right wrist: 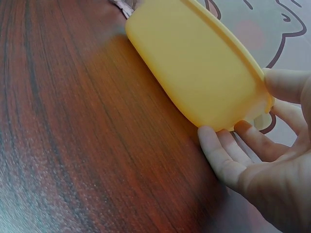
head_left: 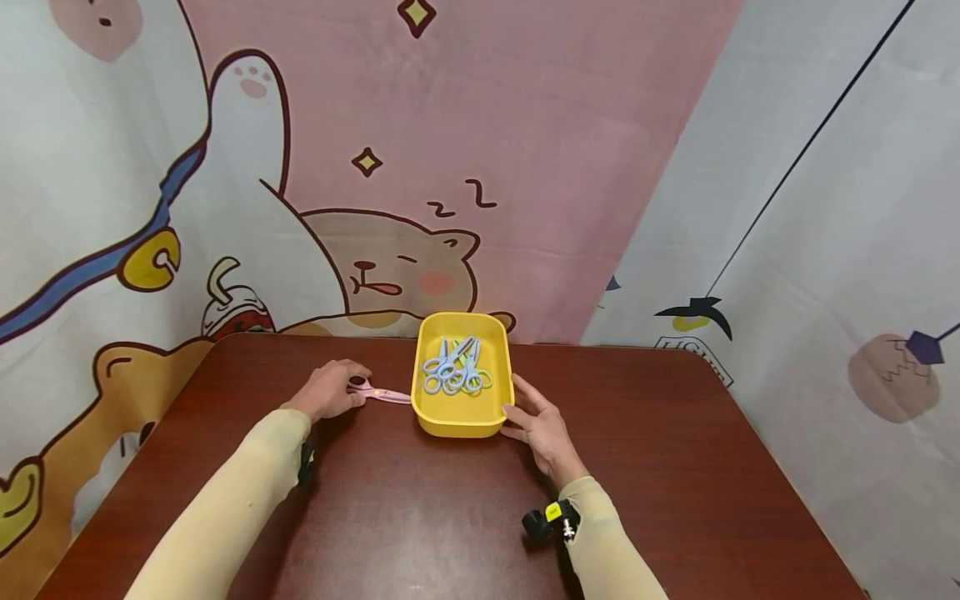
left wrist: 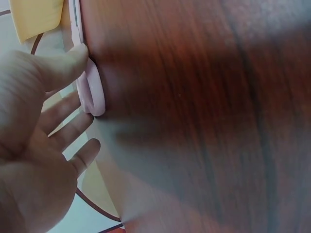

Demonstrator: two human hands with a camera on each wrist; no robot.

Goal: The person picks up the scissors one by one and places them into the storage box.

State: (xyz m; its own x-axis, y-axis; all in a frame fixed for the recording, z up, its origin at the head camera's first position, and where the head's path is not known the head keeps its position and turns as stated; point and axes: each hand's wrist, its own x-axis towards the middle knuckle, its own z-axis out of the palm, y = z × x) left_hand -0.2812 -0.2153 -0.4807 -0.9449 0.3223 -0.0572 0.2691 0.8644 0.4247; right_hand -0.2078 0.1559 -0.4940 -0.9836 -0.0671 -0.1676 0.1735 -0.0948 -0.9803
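Observation:
My left hand [head_left: 330,392] pinches a pair of pink scissors [head_left: 386,395] by the handle loops, low over the table. Thumb and fingers close on the loops in the left wrist view, where the pink handle [left wrist: 96,94] shows between them. The blades point right, with tips right at the left side of a yellow plastic bin [head_left: 460,429]. Inside that bin lie several blue scissors [head_left: 442,367] in a pile, with green-handled ones [head_left: 486,379] partly hidden beneath. My right hand [head_left: 543,429] holds the bin's right side, thumb at the rim and fingers against the outer wall.
The bin stands near the far edge of a dark reddish-brown table [head_left: 420,517]. Behind the table hangs a cartoon-printed cloth [head_left: 525,167]. A small black camera [head_left: 536,525] is strapped to my right wrist.

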